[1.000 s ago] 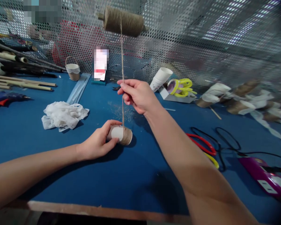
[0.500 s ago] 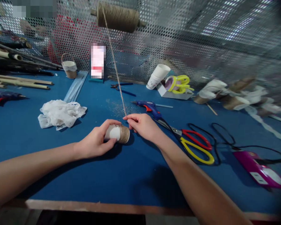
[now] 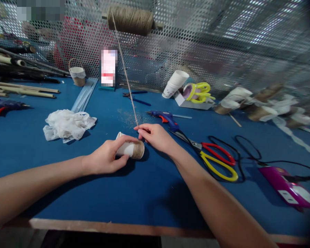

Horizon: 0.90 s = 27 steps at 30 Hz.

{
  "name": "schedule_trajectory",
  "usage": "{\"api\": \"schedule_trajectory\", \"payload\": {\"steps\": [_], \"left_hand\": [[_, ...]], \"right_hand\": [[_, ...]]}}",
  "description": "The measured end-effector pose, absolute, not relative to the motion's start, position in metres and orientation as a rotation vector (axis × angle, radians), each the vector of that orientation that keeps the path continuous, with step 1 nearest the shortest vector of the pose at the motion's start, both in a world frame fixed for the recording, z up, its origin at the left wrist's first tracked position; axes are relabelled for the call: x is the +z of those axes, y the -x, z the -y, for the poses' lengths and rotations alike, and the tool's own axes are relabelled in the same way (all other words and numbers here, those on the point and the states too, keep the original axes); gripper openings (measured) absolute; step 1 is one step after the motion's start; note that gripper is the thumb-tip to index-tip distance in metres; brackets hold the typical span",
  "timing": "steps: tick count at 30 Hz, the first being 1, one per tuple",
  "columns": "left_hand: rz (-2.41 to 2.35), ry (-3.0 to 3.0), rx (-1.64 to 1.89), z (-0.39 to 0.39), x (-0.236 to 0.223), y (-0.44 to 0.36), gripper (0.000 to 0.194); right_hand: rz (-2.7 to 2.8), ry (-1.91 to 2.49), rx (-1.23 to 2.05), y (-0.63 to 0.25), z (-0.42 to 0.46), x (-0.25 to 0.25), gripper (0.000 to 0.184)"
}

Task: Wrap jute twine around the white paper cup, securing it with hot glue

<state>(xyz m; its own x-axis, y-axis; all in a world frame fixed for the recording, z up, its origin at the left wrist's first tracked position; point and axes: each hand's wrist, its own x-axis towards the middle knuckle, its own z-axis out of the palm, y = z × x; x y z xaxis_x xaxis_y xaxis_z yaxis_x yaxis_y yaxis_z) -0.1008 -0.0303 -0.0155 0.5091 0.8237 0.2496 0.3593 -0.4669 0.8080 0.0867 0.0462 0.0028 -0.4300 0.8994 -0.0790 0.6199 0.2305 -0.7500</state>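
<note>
A white paper cup [image 3: 125, 149] lies on its side, with brown twine [image 3: 138, 150] wound round its base end, which faces right. My left hand [image 3: 110, 153] is closed around the cup, thumb on the near side and fingers over the top. Just beyond the cup's wrapped end, my right hand [image 3: 152, 135] pinches the taut twine strand [image 3: 126, 75]. That strand runs up to a large twine spool [image 3: 130, 21] hung on a rod by the mesh. Where the strand meets the cup is hidden by my fingers.
A blue glue gun [image 3: 165, 117] and red-and-yellow-handled scissors [image 3: 218, 160] lie right of my hands. Crumpled white plastic [image 3: 68, 124] sits at left. Stacked paper cups [image 3: 174, 84], pliers [image 3: 138, 97] and a small basket [image 3: 77, 75] stand farther back. A purple power strip [image 3: 286, 187] lies at right.
The cup has turned a little under my left hand, whose fingers now reach farther over toward the twine. My right hand has shifted slightly left, still pinching the strand.
</note>
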Motion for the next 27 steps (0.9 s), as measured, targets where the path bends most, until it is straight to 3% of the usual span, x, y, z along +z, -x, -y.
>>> {"api": "schedule_trajectory", "payload": {"steps": [10,16,19,22,27], "left_hand": [[-0.986,-1.923,0.861,0.031,-0.013,0.101,0.043],[-0.877,-1.855,0.964,0.032,-0.012,0.103,0.045],[-0.86,-1.89,0.942,0.033,-0.013,0.104,0.048],[-0.865,-1.903,0.947,0.034,-0.014,0.104,0.05],[-0.879,-1.84,0.965,0.034,-0.013,0.103,0.049]], "right_hand": [[1.692,1.381,1.352,-0.088,-0.048,-0.005,0.029],[1.645,1.418,1.525,-0.092,-0.039,-0.001,0.045],[1.634,1.306,1.775,-0.088,-0.031,0.004,0.049],[1.521,1.107,1.973,-0.082,-0.023,0.006,0.042],[1.293,1.08,1.906,-0.079,-0.02,0.009,0.025]]}}
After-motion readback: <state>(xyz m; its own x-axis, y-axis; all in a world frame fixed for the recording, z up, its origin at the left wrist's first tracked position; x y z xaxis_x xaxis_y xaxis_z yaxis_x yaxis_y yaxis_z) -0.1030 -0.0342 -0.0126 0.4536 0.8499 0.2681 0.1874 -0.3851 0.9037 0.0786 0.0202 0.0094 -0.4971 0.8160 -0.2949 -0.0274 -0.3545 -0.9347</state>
